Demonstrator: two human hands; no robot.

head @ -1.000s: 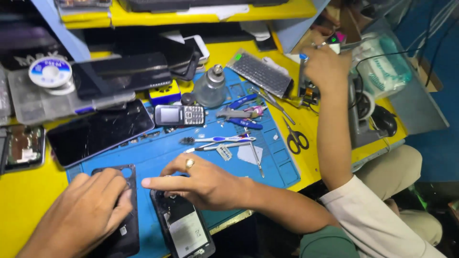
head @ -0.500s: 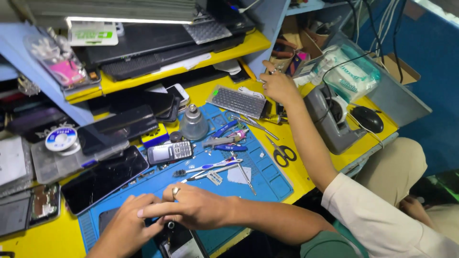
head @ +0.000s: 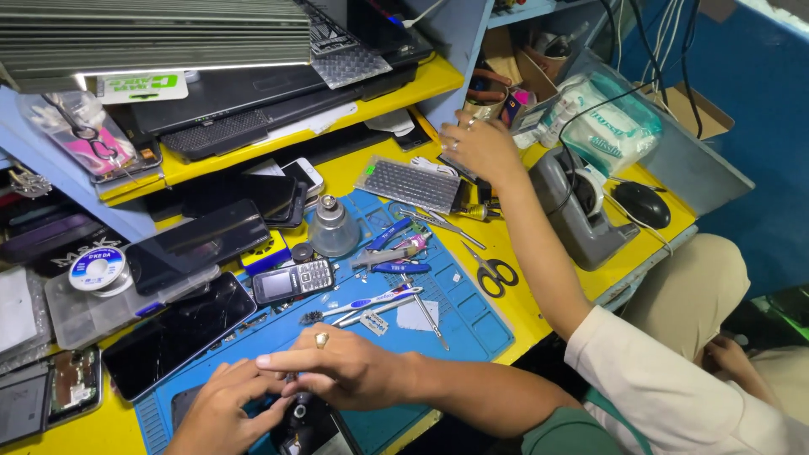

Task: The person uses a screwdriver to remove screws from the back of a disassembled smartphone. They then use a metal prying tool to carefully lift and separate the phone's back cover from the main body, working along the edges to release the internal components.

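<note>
Head view: both hands' grip (head: 282, 396) pinching dark phone (head: 312, 430) on blue mat (head: 472, 324).

The setting was a mobile phone repair workshop. A yellow workbench (head: 539, 278) carried a blue repair mat (head: 472, 324) with moulded compartments along its edge. On and beside the mat lay several smartphones with dark screens (head: 173, 333), a small keypad phone (head: 293, 281), an opened phone exposing its circuit board (head: 74, 383), tweezers (head: 451, 226), scissors (head: 490, 271), a brush (head: 358, 305) and a spool of solder wire (head: 97, 270). A yellow shelf (head: 337, 105) above held laptops (head: 253, 97) and a loose keyboard. To the right stood a grey bench device (head: 577, 215) with cables. A bench lamp (head: 152, 38) lit the surface from above.
</note>
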